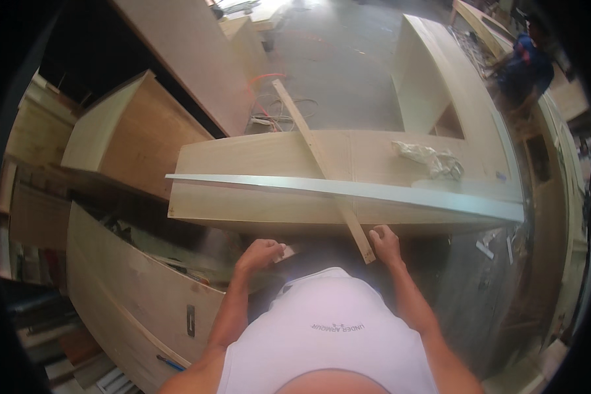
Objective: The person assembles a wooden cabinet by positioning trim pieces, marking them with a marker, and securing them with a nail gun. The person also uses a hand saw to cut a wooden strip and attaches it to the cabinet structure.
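Left hand point(262, 253), curled at a small pale piece point(287, 252); right hand point(385, 244), curled beside wooden batten point(316, 152); whether either grasps, indeterminable.

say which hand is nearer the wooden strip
Right: the right hand is just right of the wooden strip, by its near end; the left hand is farther left.

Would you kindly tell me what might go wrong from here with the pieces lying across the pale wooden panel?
The narrow light-wood slat juts past the near edge of the pale wooden panel, close to the right hand, so a bump could swing it. The long, thin whitish strip crosses the slat, so it might shift along with it. The crumpled whitish sheet, apparently plastic, lies just beyond the strip and could snag on it.
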`<state>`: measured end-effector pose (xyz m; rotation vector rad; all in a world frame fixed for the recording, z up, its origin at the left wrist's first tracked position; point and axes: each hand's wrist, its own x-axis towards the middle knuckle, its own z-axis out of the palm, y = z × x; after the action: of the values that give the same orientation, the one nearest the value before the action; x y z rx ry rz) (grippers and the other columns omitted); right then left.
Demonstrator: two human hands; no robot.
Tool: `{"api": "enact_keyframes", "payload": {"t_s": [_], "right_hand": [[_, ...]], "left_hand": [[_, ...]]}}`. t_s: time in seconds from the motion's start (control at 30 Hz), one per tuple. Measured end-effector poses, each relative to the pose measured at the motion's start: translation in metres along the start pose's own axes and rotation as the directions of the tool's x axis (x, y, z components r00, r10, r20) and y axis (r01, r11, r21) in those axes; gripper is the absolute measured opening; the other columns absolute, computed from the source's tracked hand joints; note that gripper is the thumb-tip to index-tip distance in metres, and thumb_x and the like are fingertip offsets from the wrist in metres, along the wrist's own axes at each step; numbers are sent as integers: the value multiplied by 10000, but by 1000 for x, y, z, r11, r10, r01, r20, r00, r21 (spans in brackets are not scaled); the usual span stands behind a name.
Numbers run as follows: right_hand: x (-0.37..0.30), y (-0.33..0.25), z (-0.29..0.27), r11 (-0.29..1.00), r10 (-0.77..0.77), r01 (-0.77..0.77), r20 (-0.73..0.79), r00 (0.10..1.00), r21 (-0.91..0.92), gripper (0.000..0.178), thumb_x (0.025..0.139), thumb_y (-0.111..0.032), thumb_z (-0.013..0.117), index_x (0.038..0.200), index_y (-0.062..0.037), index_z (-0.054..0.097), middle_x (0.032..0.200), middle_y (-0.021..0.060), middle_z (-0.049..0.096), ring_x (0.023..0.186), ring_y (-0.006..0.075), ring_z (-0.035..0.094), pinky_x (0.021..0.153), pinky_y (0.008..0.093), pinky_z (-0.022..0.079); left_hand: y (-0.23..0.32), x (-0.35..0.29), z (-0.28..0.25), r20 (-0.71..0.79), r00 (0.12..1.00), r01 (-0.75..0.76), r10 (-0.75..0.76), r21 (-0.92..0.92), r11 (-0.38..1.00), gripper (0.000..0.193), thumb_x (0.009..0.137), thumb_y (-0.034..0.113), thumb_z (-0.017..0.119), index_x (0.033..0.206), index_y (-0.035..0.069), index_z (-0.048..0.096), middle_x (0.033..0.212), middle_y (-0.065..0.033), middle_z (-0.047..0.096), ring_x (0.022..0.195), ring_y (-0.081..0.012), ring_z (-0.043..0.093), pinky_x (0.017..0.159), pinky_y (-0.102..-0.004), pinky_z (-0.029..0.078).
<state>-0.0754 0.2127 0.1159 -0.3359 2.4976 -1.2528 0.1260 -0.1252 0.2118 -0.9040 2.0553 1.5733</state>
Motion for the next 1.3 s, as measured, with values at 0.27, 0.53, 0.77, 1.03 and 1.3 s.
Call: {"api": "enact_keyframes", "payload": {"t_s": [0.27,0.53,0.77,1.03,1.3], "right_hand": [[-26,-104,27,900,-422,427,413,807,86,592,796,-175,774,1324,-30,549,1260,217,628,1222,352,585,1053,412,462],[-31,-160,62,853,-379,521,647,661,-32,628,775,-255,803,1313,-33,565,1315,200,600,1273,375,530,1057,437,437],[-18,-169,134,814,-442,580,624,645,-23,568,806,-337,783,1245,-16,618,1197,215,656,1145,376,618,965,444,491],[40,-201,218,728,-422,634,559,714,-260,353,863,-188,656,1170,-17,630,1152,246,657,1109,415,620,934,480,502],[96,-178,271,611,-543,699,446,712,-372,297,797,-184,690,1049,-31,652,1087,208,641,1090,380,599,947,493,473]], "left_hand": [[78,-123,-78,-29,889,-458,457,-61,887,326,895,296,637,700,36,661,642,-4,579,551,-95,499,497,-274,384],[-14,-179,-167,-573,327,-941,752,-274,201,426,910,420,622,687,59,656,596,-35,569,524,-128,483,525,-272,399],[-132,-105,-187,-723,655,-749,-220,-660,-60,260,982,362,573,958,136,699,723,20,613,615,-148,573,635,-327,531],[-186,-32,-75,-369,829,-395,-421,-918,27,360,967,396,565,1102,85,687,844,-15,568,701,-156,517,694,-346,510],[-208,-23,-45,-382,870,-268,-311,-897,352,251,969,331,611,1036,89,616,750,21,478,587,-100,418,518,-265,357]]}}
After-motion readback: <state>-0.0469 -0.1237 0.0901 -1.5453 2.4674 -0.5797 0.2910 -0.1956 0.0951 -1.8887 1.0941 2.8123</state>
